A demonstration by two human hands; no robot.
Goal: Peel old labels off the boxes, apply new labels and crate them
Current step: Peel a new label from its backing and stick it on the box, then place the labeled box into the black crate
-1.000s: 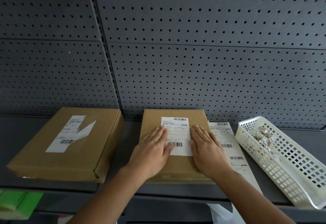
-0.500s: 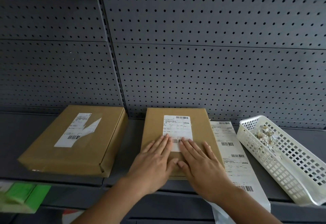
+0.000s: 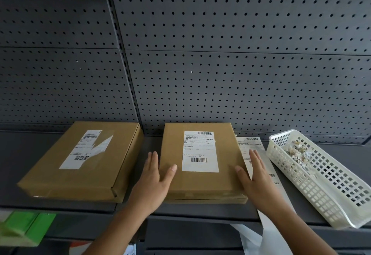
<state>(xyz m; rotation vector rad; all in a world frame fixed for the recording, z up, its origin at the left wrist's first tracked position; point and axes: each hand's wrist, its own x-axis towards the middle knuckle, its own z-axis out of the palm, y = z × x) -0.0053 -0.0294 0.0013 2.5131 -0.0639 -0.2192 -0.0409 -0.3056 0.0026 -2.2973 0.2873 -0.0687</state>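
Observation:
A flat brown cardboard box (image 3: 202, 182) lies on the grey shelf in the middle, with a whole white label (image 3: 200, 151) stuck flat on its top. My left hand (image 3: 153, 182) lies against the box's left side with straight fingers, thumb on the top. My right hand (image 3: 256, 178) flanks the right side the same way, fingers straight, thumb on the top edge. A second brown box (image 3: 80, 166) sits to the left, carrying a torn, partly peeled label (image 3: 86, 150).
A strip of spare labels (image 3: 253, 146) lies under my right hand and hangs over the shelf's front edge. A white plastic basket (image 3: 325, 186) with crumpled label scraps stands at the right. Grey pegboard (image 3: 220, 73) rises behind. Something green (image 3: 26, 226) shows at lower left.
Both hands have left the label, where they pressed side by side, and spread apart to the box's left and right sides. The whole label now shows.

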